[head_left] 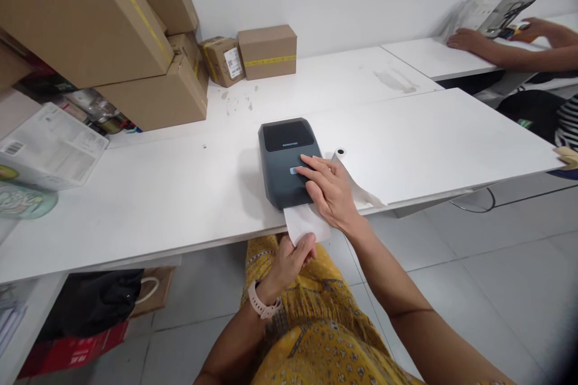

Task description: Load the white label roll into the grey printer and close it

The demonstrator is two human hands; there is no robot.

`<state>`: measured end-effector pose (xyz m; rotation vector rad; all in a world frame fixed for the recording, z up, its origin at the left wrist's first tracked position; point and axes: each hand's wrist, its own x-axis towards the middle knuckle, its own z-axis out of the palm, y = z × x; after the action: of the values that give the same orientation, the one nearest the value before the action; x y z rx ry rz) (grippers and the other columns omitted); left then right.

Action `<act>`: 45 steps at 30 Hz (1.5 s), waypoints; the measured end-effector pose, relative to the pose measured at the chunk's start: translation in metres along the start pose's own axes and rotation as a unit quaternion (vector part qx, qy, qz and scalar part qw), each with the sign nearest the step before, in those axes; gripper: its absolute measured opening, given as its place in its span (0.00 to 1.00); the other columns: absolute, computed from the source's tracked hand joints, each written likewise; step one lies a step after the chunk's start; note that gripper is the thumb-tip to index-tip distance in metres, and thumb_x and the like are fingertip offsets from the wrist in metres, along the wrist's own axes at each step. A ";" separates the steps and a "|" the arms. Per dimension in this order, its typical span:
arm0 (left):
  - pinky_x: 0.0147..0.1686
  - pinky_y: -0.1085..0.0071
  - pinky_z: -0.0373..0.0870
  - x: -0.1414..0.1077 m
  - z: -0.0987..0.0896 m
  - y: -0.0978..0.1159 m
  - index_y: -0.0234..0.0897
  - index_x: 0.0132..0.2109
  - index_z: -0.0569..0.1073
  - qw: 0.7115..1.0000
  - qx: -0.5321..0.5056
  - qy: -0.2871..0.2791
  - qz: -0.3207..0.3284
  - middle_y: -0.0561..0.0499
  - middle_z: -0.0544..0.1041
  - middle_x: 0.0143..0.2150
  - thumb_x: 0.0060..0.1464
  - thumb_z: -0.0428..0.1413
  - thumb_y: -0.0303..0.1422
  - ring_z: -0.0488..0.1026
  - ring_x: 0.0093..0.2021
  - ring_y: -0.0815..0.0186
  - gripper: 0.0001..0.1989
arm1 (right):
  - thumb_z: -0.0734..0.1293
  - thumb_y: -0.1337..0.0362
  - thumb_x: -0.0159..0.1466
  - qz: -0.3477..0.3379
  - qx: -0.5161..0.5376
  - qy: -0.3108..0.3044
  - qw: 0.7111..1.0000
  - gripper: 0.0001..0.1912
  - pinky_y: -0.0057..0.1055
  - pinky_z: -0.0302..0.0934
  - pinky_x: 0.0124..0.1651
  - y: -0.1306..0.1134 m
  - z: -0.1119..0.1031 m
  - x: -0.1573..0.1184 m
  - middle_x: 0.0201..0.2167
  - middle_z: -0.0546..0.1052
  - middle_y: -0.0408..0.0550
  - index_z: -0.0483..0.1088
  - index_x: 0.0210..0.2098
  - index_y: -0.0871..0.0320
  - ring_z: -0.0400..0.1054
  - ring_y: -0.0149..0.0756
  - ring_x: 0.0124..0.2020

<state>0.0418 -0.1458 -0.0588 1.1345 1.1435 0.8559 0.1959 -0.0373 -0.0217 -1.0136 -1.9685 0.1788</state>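
There is one view only; it looks from the person's head, forward and steeply down, over the lap onto the near desk (180, 204), and it reaches the wall (343, 0) behind.

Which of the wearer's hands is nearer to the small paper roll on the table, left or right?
Right. The right hand rests on the dark device, close beside the paper roll. The left hand is farther off, holding the white paper at the table edge.
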 end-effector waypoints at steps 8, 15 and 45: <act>0.26 0.70 0.61 -0.013 -0.040 -0.008 0.39 0.26 0.74 0.976 0.018 0.189 0.103 0.52 0.67 0.21 0.67 0.53 0.50 0.64 0.23 0.68 0.25 | 0.62 0.43 0.73 -0.072 -0.041 -0.091 0.992 0.17 0.68 0.31 0.81 -0.018 -0.019 0.038 0.65 0.76 0.41 0.75 0.44 0.45 0.54 0.57 0.76; 0.61 0.58 0.72 0.015 -0.044 0.013 0.41 0.65 0.71 0.892 0.169 0.315 0.277 0.40 0.74 0.65 0.70 0.52 0.44 0.72 0.64 0.55 0.22 | 0.64 0.48 0.74 -0.052 -0.059 -0.031 0.996 0.19 0.67 0.44 0.77 0.005 0.000 0.001 0.74 0.66 0.48 0.71 0.61 0.45 0.57 0.55 0.75; 0.79 0.52 0.39 0.067 -0.065 0.047 0.46 0.72 0.66 0.866 0.158 0.295 0.371 0.46 0.56 0.80 0.70 0.41 0.56 0.43 0.82 0.56 0.32 | 0.45 0.37 0.74 0.045 0.082 0.035 0.995 0.36 0.67 0.41 0.77 -0.012 -0.016 0.007 0.81 0.44 0.44 0.43 0.78 0.37 0.39 0.56 0.81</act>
<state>-0.0045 -0.0558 -0.0316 1.6974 1.3828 1.7484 0.1991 -0.0437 -0.0019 -0.9896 -1.8142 0.3443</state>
